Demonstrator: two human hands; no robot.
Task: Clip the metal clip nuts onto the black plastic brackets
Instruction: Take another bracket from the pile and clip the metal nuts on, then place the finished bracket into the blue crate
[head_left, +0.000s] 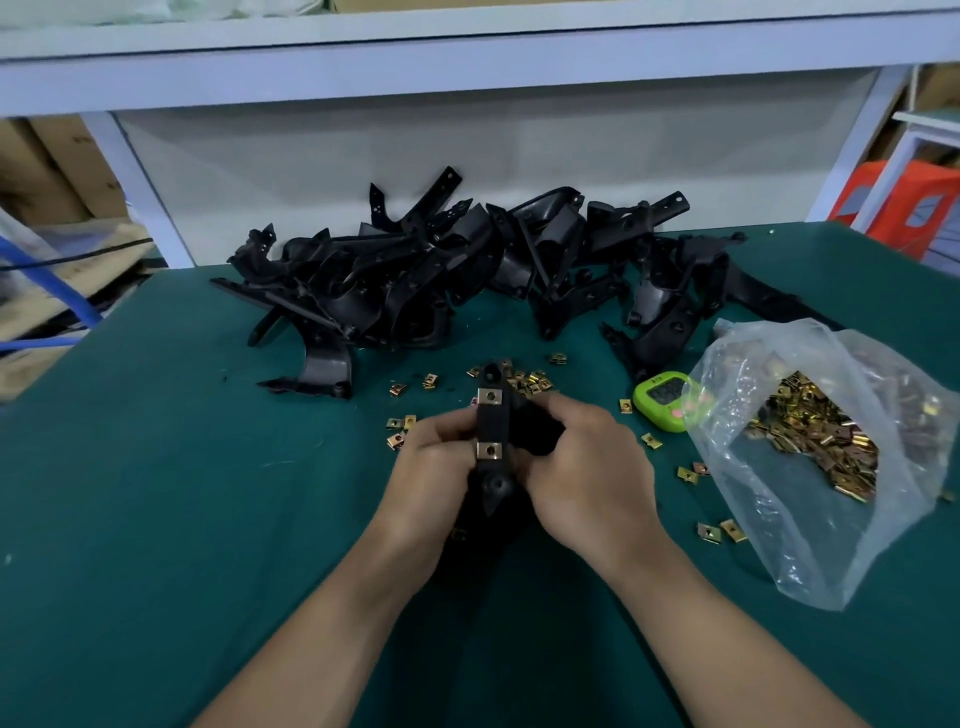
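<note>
On the green bench (156, 493), toward its far edge, a pile of black plastic brackets (415, 270) sprawls from left of centre to the right. Nearer, the left hand (434, 467) curls its fingers round a single black bracket (492, 423) held upright. Two metal clip nuts (490, 397) sit clipped on its strip, one above the other. The right hand (587, 467) grips the same bracket from the other side. Around the hands lie loose clip nuts (530, 382). Further right, a green timer (662, 400) sits just beside a clear plastic bag (810, 493) holding more clip nuts.

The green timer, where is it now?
Head view: the green timer lies on the table, right of the right hand, beside the clear bag.
</note>
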